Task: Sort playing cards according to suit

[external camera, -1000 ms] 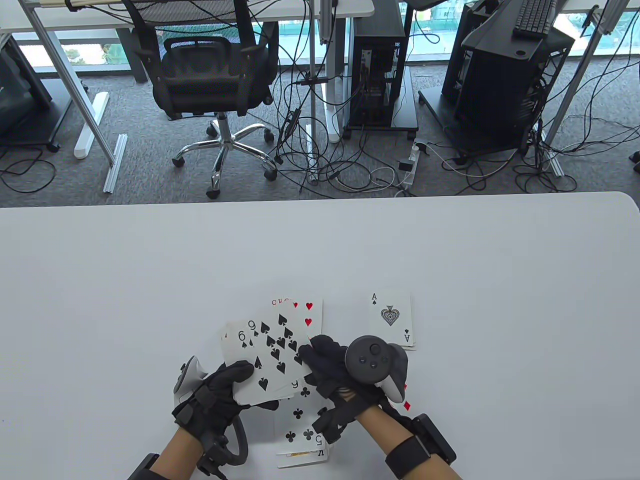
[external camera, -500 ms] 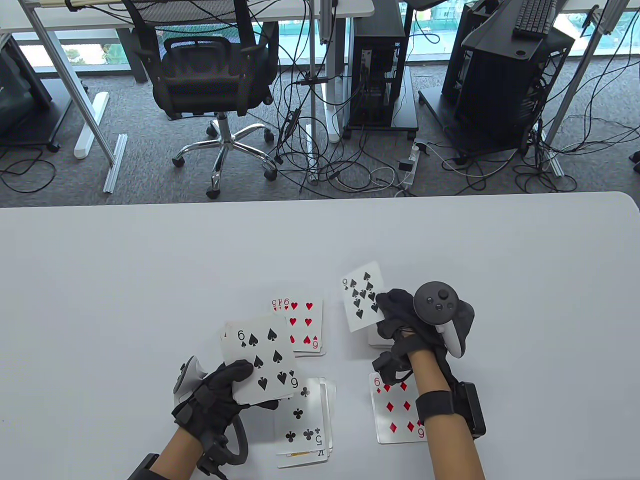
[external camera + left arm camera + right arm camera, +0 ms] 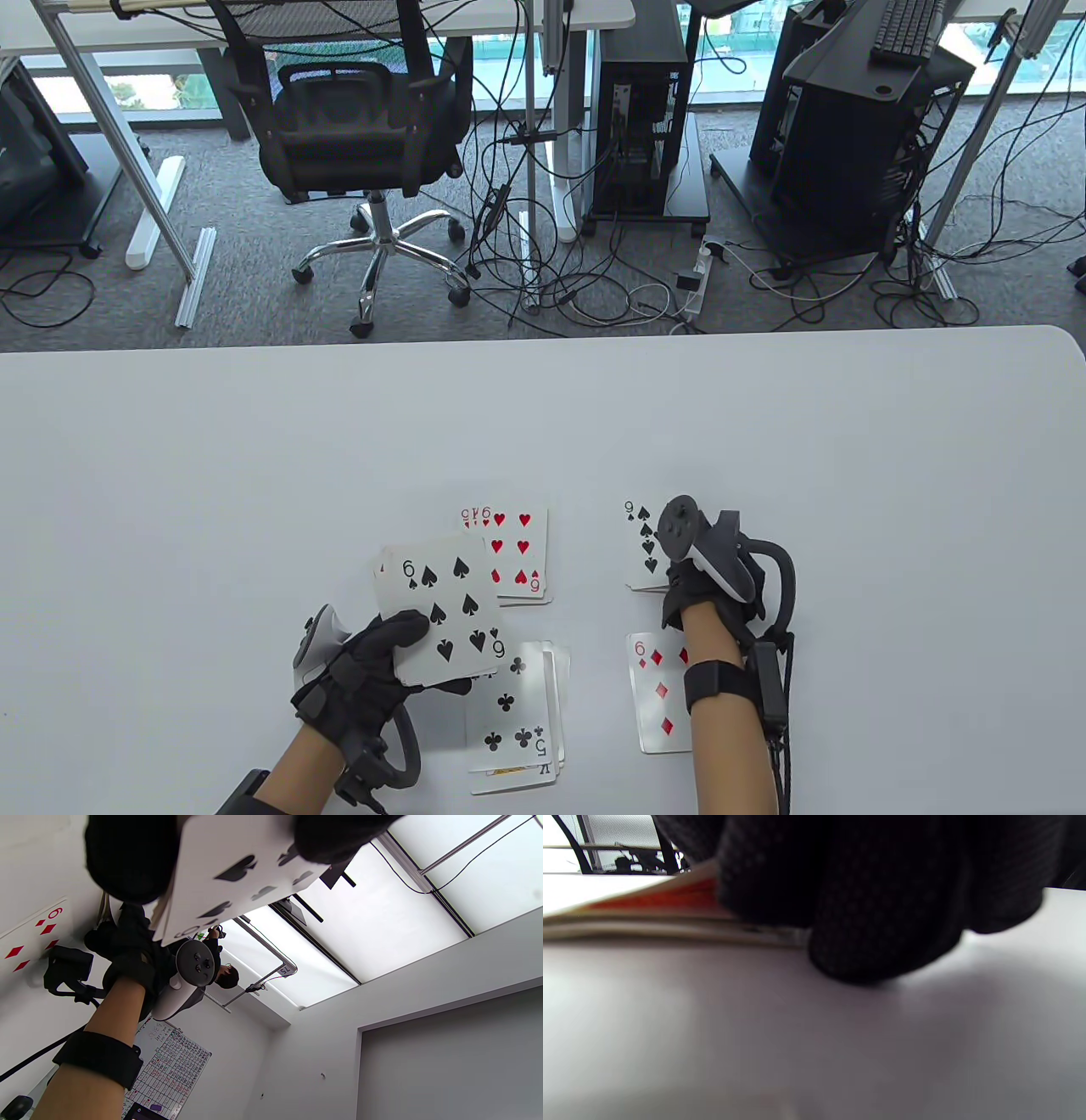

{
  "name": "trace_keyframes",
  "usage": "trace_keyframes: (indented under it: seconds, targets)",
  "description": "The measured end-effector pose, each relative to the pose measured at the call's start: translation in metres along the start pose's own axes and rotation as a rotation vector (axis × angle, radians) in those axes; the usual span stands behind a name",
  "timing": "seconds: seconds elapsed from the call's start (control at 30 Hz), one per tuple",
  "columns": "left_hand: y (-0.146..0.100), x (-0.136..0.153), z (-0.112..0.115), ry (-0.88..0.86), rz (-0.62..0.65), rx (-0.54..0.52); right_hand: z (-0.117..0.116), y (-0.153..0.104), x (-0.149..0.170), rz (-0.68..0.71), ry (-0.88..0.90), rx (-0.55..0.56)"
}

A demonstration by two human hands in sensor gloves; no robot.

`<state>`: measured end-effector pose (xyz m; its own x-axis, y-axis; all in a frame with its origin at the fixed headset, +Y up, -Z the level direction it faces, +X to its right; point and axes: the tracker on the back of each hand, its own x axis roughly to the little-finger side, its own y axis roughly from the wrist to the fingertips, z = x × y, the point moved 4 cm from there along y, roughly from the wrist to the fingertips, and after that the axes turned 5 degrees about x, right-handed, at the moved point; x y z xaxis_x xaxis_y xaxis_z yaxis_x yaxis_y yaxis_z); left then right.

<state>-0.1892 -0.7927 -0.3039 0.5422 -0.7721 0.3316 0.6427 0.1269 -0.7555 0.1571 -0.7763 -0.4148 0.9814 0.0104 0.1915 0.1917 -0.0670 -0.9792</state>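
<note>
My left hand (image 3: 405,652) grips a small stack of cards with the six of spades (image 3: 441,604) face up, held just above the table. In the left wrist view its fingers (image 3: 127,855) clamp that stack (image 3: 237,870). My right hand (image 3: 683,586) rests on the spades pile at the right, holding the nine of spades (image 3: 645,543) down on top of it. In the right wrist view its fingers (image 3: 861,899) lie over the near edge of the pile (image 3: 649,923), and one fingertip touches the table.
A hearts pile (image 3: 512,552) lies beyond my left hand. A clubs pile (image 3: 519,709) lies near the front edge. A diamonds pile (image 3: 660,696), six on top, lies partly under my right forearm. The white table (image 3: 254,467) stretches far beyond the cards.
My right hand took the nine of spades off the stack in my left hand, carried it right and laid it over the ace of spades. My left hand stayed still.
</note>
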Motion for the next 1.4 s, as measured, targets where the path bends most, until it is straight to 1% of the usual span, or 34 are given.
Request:
trace_keyframes:
  seconds: [0.13, 0.33, 0.43, 0.53, 0.63, 0.7, 0.77, 0.87, 0.93, 1.03, 1.1, 1.27, 1.33, 1.4]
  targets:
    - [0.000, 0.000, 0.000, 0.000, 0.000, 0.000, 0.000, 0.000, -0.002, -0.003, -0.015, -0.005]
    - [0.000, -0.001, 0.001, 0.003, -0.002, 0.002, -0.001, -0.004, -0.004, -0.013, -0.128, -0.015]
    - [0.000, -0.001, 0.001, 0.000, -0.001, 0.006, 0.006, -0.007, -0.006, -0.011, -0.132, 0.010]
    - [0.000, -0.001, 0.001, -0.001, 0.000, 0.007, 0.020, -0.013, -0.011, 0.016, -0.078, 0.056]
    - [-0.001, 0.000, 0.000, 0.000, -0.003, -0.002, 0.046, -0.027, -0.027, 0.121, 0.107, 0.148]
    - [-0.001, 0.001, 0.000, -0.001, -0.005, -0.003, 0.060, -0.042, -0.043, 0.240, 0.239, 0.200]
    - [-0.001, 0.001, 0.000, -0.001, -0.007, -0.003, 0.069, -0.062, -0.062, 0.371, 0.383, 0.232]
    - [-0.001, 0.001, 0.000, 0.000, -0.007, -0.003, 0.071, -0.089, -0.087, 0.506, 0.575, 0.252]
    - [-0.001, 0.001, 0.000, 0.000, -0.009, -0.006, 0.065, -0.107, -0.107, 0.600, 0.717, 0.183]
    - [-0.001, 0.002, -0.001, -0.004, -0.009, -0.008, 0.054, -0.125, -0.130, 0.655, 0.843, 0.093]
    - [-0.002, 0.000, -0.002, -0.023, 0.015, -0.022, 0.050, -0.134, -0.138, 0.683, 0.886, 0.077]
    - [-0.002, -0.001, -0.002, 0.004, 0.007, -0.024, 0.049, -0.143, -0.137, 0.692, 0.960, 0.129]
    - [-0.002, 0.001, -0.001, -0.005, -0.002, -0.015, 0.048, -0.146, -0.138, 0.705, 0.987, 0.115]
    - [-0.001, 0.004, 0.000, -0.011, -0.014, -0.012, 0.046, -0.151, -0.143, 0.713, 0.974, 0.093]
